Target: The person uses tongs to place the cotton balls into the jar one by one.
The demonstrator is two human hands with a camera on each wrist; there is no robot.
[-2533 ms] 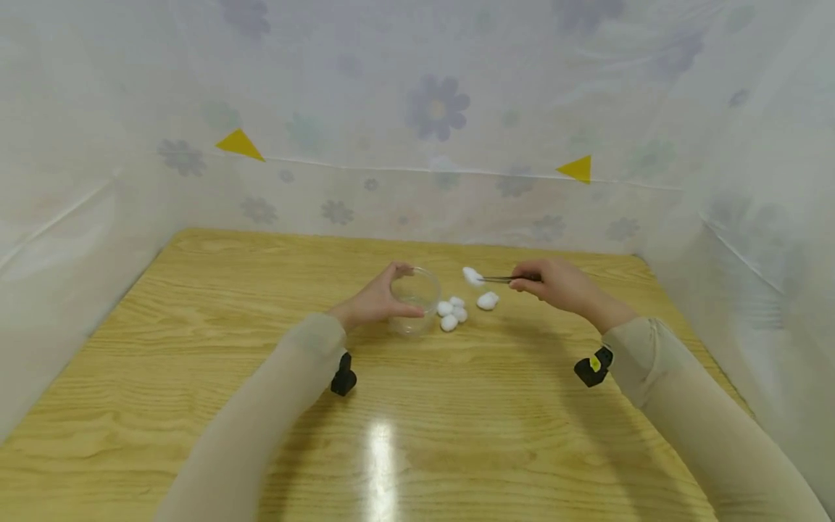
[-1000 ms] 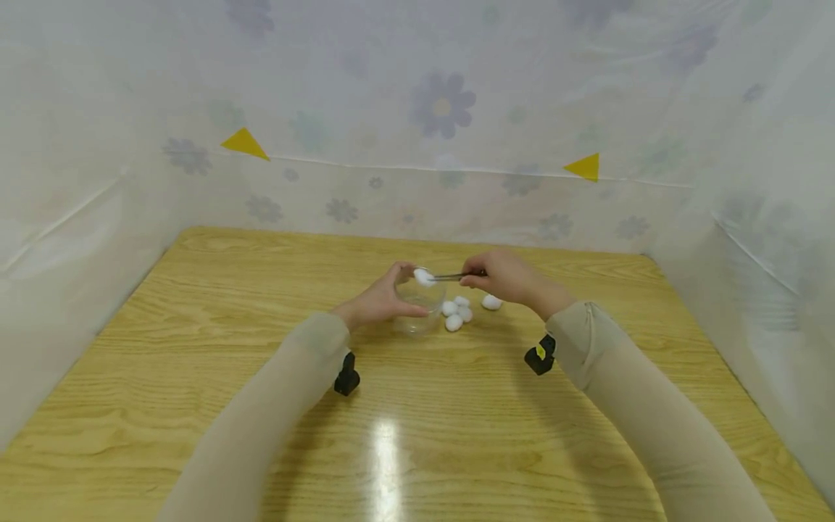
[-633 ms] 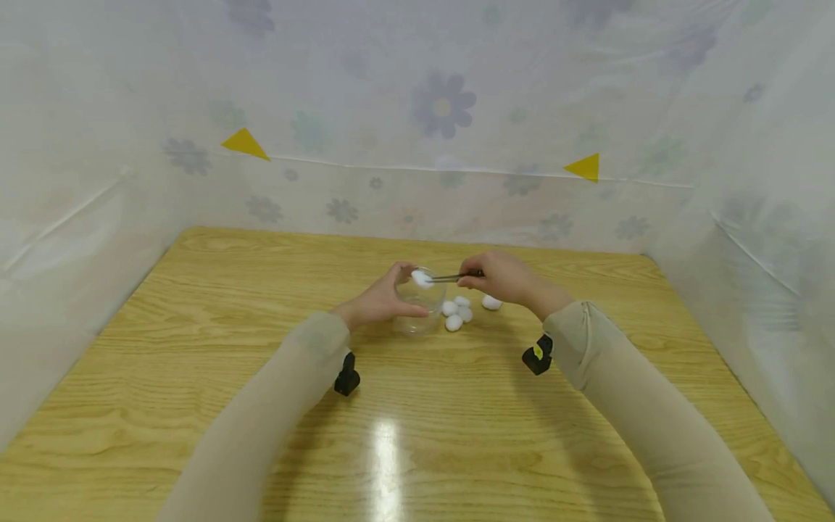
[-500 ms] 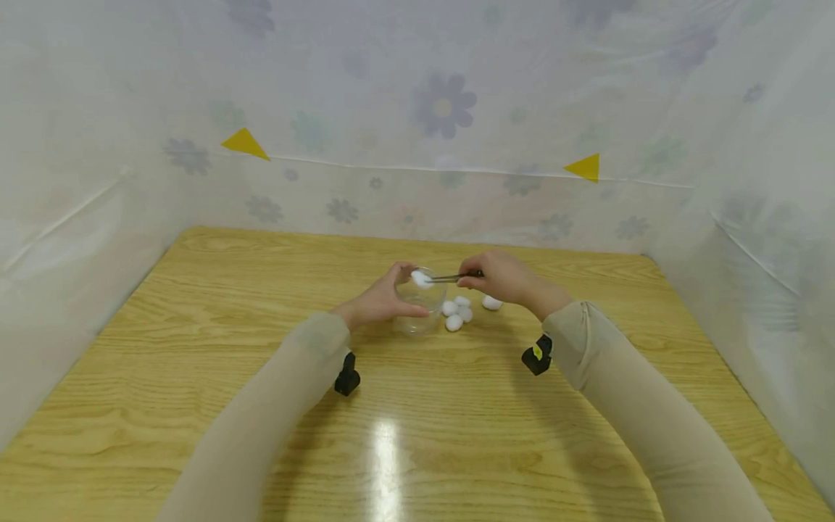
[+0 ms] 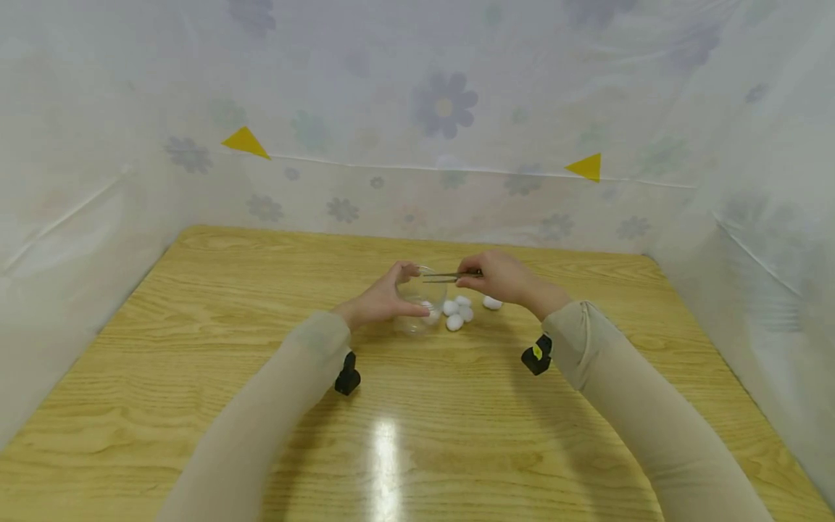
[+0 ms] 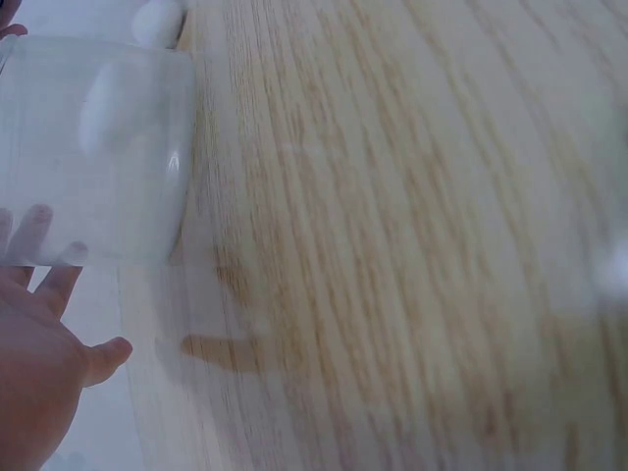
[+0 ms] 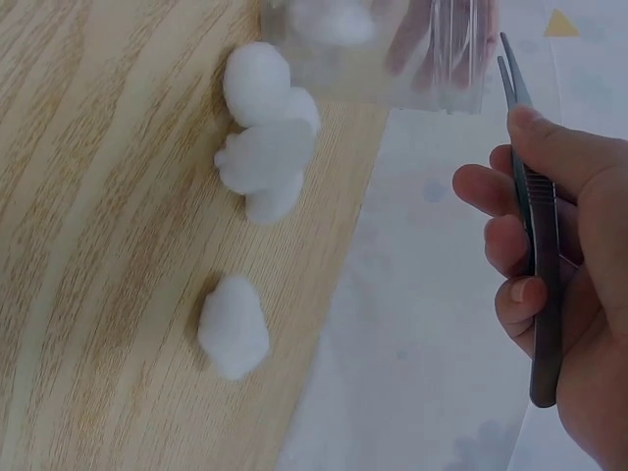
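Note:
My left hand [image 5: 406,291] grips a clear plastic cup [image 5: 420,299] that stands on the wooden table [image 5: 417,435]. A white cotton ball [image 5: 428,312] lies inside the cup, seen through the wall in the left wrist view as a cotton ball [image 6: 108,103] in the cup [image 6: 93,147]. My right hand [image 5: 472,277] pinches metal tweezers [image 5: 449,276] level over the cup's rim. In the right wrist view the tweezers [image 7: 530,226] have their tips slightly apart with nothing between them. Several cotton balls [image 5: 457,312] lie just right of the cup.
One cotton ball [image 5: 492,303] lies apart from the cluster, under my right hand; the right wrist view shows this lone ball [image 7: 234,329] below the cluster [image 7: 263,147]. Flower-printed plastic sheeting [image 5: 443,109] walls the table on three sides.
The cotton ball that the tweezers carried leftward to the cup's mouth has dropped into the cup. The tweezers now hold nothing. My left hand has stayed on the cup.

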